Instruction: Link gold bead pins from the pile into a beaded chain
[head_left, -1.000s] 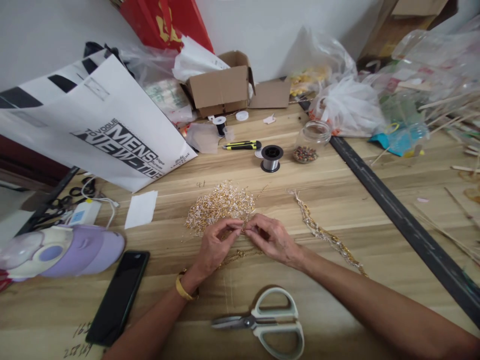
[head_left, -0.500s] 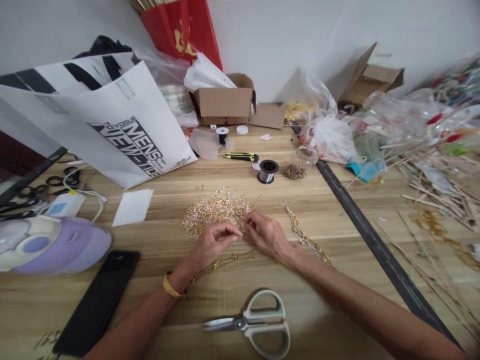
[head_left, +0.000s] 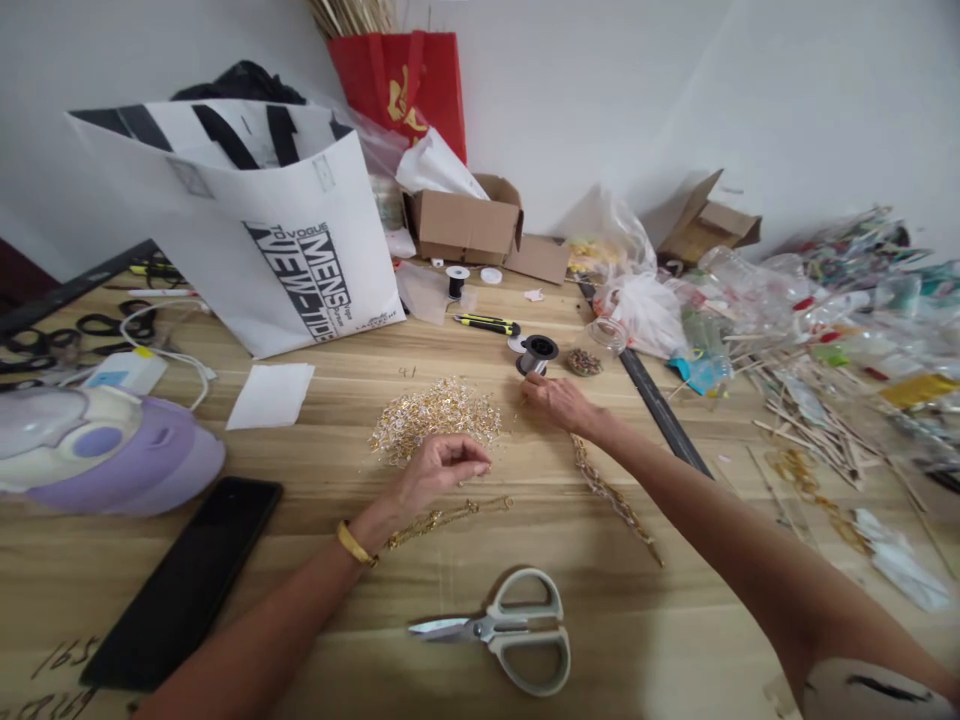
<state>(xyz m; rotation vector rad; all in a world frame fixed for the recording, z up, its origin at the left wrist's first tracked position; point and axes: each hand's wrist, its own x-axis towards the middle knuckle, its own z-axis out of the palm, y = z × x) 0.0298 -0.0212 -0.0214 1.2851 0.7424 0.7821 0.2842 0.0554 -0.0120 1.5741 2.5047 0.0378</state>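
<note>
My left hand (head_left: 439, 468) is pinched, a tiny gold piece at its fingertips. It hovers at the near edge of a loose pile of gold and clear beads (head_left: 431, 410). Further right, my right hand (head_left: 562, 403) reaches forward with its fingers drawn together, just beside the near side of a black wire spool (head_left: 538, 352); what they hold, if anything, is too small to make out. A gold chain (head_left: 450, 515) lies below my left hand. Under my right forearm runs a beaded strand (head_left: 615, 495). Grey-handled scissors (head_left: 525, 625) lie partly spread at the front.
A bead jar (head_left: 589, 358) lies right of the spool, a yellow-black box cutter (head_left: 487, 323) behind it. A black phone (head_left: 187, 580) and a purple-white device (head_left: 127, 450) are at left. White bag (head_left: 315, 260) and cardboard box (head_left: 469, 225) stand behind; plastic clutter fills the right.
My right hand has left my left hand and moved away to the right, up to the wire spool. The left hand stays pinched near the pile. The view has shifted a little.
</note>
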